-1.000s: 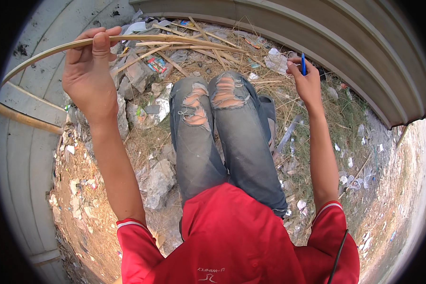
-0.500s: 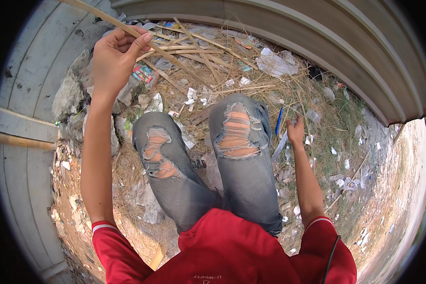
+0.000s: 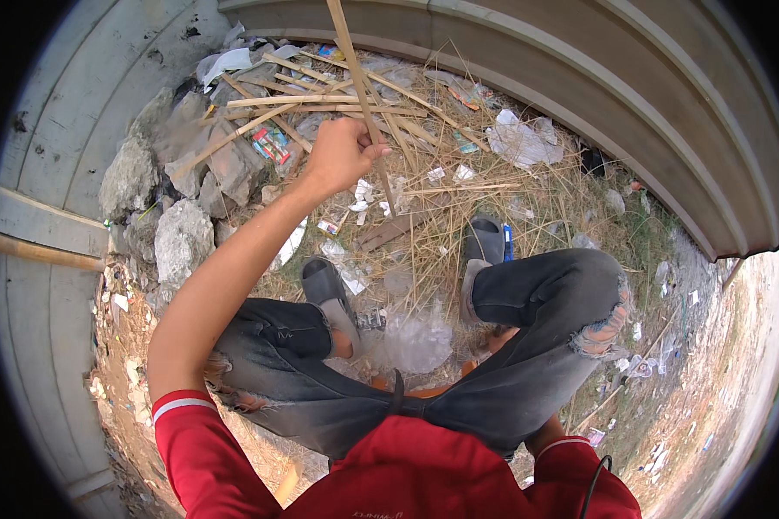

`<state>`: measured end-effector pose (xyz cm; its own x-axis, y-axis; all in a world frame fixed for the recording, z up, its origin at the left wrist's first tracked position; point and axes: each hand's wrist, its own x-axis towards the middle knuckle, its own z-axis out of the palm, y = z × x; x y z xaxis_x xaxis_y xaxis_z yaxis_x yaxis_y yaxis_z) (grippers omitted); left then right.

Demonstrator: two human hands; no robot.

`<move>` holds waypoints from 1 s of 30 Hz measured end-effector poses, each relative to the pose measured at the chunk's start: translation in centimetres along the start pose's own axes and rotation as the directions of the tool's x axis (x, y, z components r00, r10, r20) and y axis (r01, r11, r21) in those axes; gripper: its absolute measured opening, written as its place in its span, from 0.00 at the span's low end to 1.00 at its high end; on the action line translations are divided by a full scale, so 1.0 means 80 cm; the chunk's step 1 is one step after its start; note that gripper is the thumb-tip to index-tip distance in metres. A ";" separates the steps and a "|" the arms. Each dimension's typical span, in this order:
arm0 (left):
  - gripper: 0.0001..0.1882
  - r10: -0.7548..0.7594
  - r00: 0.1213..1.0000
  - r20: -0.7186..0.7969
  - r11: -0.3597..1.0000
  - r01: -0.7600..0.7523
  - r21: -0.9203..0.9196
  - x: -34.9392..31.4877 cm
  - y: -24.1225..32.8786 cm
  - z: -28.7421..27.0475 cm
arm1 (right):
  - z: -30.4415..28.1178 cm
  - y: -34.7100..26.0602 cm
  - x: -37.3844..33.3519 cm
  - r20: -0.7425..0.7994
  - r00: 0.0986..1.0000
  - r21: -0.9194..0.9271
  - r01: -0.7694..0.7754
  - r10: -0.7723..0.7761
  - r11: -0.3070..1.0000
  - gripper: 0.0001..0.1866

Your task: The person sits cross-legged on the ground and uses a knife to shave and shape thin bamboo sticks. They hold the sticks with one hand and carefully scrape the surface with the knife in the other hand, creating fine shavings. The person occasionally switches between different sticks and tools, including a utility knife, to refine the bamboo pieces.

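Pinching tan strip (image 3: pixel 352 60) w/ L hand (image 3: pixel 344 156)

Strip slants btwn thumb (image 3: pixel 375 151) & fingers (image 3: pixel 346 130), lower end ahead of shoes (image 3: pixel 324 281), loose strips (image 3: pixel 294 99) beyond. R hand prob. hidden behind R thigh (image 3: pixel 528 372); can't tell its grip. Blue tool (image 3: pixel 508 242) by R shoe (image 3: pixel 483 240).

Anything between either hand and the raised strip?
Left hand: nothing, it already grips the strip. Right: the hand itself is hidden; the bent right leg lies between the visible bit of right arm and the strip.
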<state>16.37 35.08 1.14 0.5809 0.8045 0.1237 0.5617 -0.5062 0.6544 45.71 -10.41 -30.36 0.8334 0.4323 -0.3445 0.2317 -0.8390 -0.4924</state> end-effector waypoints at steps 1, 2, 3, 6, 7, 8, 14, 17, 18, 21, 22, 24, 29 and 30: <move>0.11 -0.002 1.000 0.003 1.000 0.002 -0.005 -0.004 -0.004 0.010 | -0.006 0.002 -0.004 0.017 1.000 0.028 0.001 -0.001 1.000 0.26; 0.10 0.000 1.000 0.012 0.999 0.000 0.038 -0.005 -0.011 0.018 | -0.016 0.004 -0.005 0.034 0.999 0.055 0.006 -0.007 0.998 0.26; 0.10 -0.018 1.000 0.003 1.000 0.018 0.009 -0.007 -0.024 0.028 | -0.028 0.005 -0.008 0.046 0.999 0.075 0.008 -0.011 0.997 0.27; 0.10 -0.063 0.997 -0.049 0.995 0.059 -0.077 -0.020 -0.039 0.043 | -0.074 0.020 -0.010 0.086 0.996 0.182 0.022 -0.038 0.983 0.27; 0.10 -0.031 0.999 -0.038 0.995 0.027 -0.095 -0.008 -0.034 0.053 | -0.104 0.035 -0.021 0.059 0.998 0.232 0.017 -0.032 0.973 0.27; 0.09 -0.028 0.999 -0.040 0.995 0.024 -0.100 -0.007 -0.040 0.054 | -0.136 0.036 -0.025 0.052 0.997 0.269 0.038 -0.054 0.962 0.27; 0.09 -0.082 0.994 -0.070 0.995 0.078 -0.062 -0.013 -0.046 0.029 | -0.366 -0.020 -0.038 -0.389 0.913 -0.015 0.128 -0.124 0.992 0.19; 0.09 -0.060 0.992 -0.114 0.996 0.053 -0.068 -0.013 -0.070 0.032 | -0.450 -0.202 -0.107 -0.446 0.875 -0.168 0.126 -0.189 0.978 0.15; 0.09 -0.051 0.990 -0.132 0.996 0.040 -0.080 -0.012 -0.074 0.035 | -0.462 -0.220 -0.110 -0.525 0.832 -0.155 0.116 -0.182 0.981 0.15; 0.08 -0.094 0.984 -0.150 0.995 0.089 -0.038 -0.012 -0.060 0.032 | -0.433 -0.290 -0.120 -0.500 0.828 0.140 0.369 -0.256 0.919 0.11; 0.08 -0.102 0.980 -0.174 0.995 0.097 -0.037 -0.017 -0.059 0.027 | -0.402 -0.314 -0.114 -0.427 0.862 0.261 0.406 -0.272 0.876 0.11; 0.07 -0.114 0.972 -0.203 0.992 0.102 -0.069 -0.022 -0.063 0.026 | -0.330 -0.370 -0.127 -0.264 0.916 0.453 0.394 -0.302 0.800 0.13; 0.08 -0.094 0.952 -0.293 0.982 0.040 -0.187 -0.019 -0.082 0.046 | -0.133 -0.402 -0.177 0.304 0.836 0.847 -0.018 -0.456 0.532 0.27; 0.07 -0.084 0.953 -0.290 0.982 0.030 -0.186 -0.018 -0.076 0.048 | -0.108 -0.403 -0.191 0.415 0.793 0.831 -0.131 -0.446 0.541 0.29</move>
<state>14.39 35.78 -5.85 0.3359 0.8996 0.2790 0.4597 -0.4151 0.7851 29.82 7.17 -2.33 0.3493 0.8541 -0.3855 -0.4003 -0.2359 -0.8855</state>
